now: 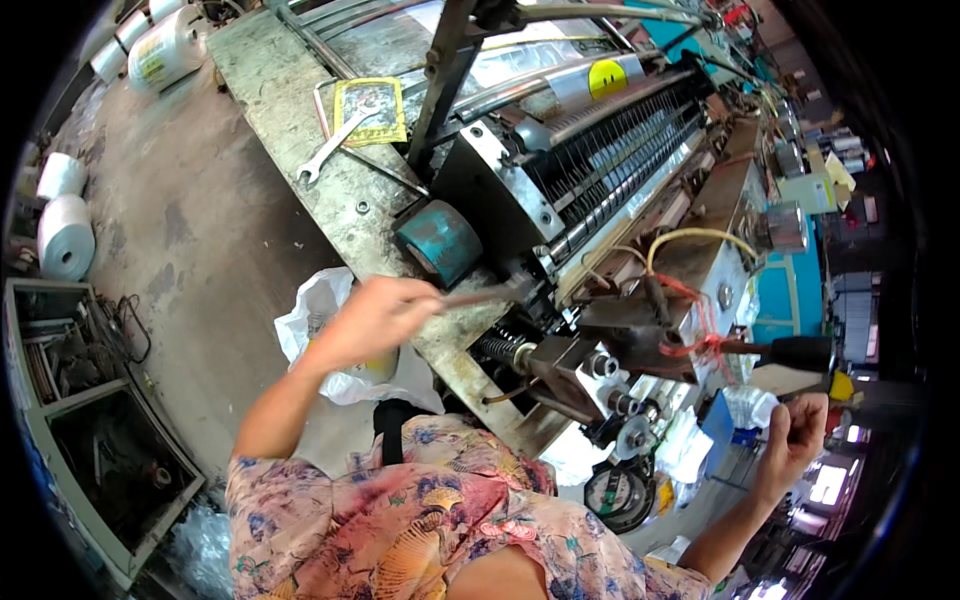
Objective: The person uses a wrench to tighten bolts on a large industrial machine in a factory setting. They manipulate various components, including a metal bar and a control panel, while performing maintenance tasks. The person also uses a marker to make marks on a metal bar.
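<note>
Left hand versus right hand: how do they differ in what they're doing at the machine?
The left hand grips a slim metal tool pressed against the machine beside the teal roller end; the right hand is raised off to the side, fingers curled, clear of the machine. The left is centre-frame, the right near the edge. Both are bare.

workshop | roller machine (600, 150) | wrench (335, 145) | plastic film rolls (65, 235)

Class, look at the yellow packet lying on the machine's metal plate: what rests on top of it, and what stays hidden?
A silver spanner lies slanted across the yellow packet, its upper jaw on the packet and its lower end on the metal plate. The spanner covers part of the packet's picture, and nothing beneath the packet shows.
</note>
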Motion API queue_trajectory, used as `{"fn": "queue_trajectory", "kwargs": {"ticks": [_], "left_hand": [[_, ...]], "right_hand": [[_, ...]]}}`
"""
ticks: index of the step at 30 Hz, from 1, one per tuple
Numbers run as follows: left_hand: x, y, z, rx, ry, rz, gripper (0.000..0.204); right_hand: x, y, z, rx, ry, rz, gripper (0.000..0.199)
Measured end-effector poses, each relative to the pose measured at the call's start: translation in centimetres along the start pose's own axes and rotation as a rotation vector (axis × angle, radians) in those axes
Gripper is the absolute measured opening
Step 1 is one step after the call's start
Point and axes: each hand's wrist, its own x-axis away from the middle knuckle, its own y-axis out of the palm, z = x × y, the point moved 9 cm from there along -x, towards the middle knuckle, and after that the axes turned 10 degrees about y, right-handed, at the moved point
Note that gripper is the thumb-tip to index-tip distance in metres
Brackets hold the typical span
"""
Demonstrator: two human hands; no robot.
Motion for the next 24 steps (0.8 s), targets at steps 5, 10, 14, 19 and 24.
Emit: {"fn": "queue_trajectory", "kwargs": {"ticks": [5, 10, 14, 19, 24], "left_hand": [[10.4, -7.4, -3.8, 0.713, -0.042, 0.253, 0.021], [8.2, 4.9, 5.2, 0.951, 0.190, -0.279, 0.020], [9.4, 13.3, 4.3, 1.003, -0.054, -0.474, 0.022], [11.3, 12.3, 1.5, 1.051, -0.156, -0.233, 0.029], [14.1, 3.7, -3.6, 0.757, -0.169, 0.657, 0.036]], "right_hand": [[6.2, 1.3, 0.9, -0.201, 0.212, -0.252, 0.019], [6.5, 7.4, -1.3, 0.242, 0.028, -0.399, 0.026], [7.4, 11.7, -4.6, 0.539, -0.344, -0.354, 0.044], [7.1, 12.9, -3.3, 0.651, -0.277, -0.420, 0.039], [6.9, 13.6, -3.7, 0.482, -0.412, -0.479, 0.037]]}}
